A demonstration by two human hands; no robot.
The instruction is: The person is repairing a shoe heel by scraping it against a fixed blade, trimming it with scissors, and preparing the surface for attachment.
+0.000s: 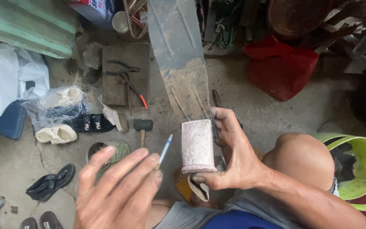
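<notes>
My right hand [234, 159] grips a pale pink woven shoe upper [197, 146] pulled over a form, thumb under its lower edge, fingers round its right side. It rests against a long grey metal stand [178, 55] that slopes away from me. My left hand [119, 191] is raised at the lower left, fingers spread, and a thin blue-tipped pen-like tool [164, 150] is held between its fingertips, pointing up toward the shoe upper. A tan sole piece [187, 188] shows beneath the right thumb.
On the concrete floor lie a small mallet [142, 126], pliers on a dark board [126, 74], a tin [96, 150], a black sandal [51, 182], pale shoes [56, 135] and a plastic bag [56, 104]. A red bag [280, 68] and a green plastic stool [361, 169] are at the right.
</notes>
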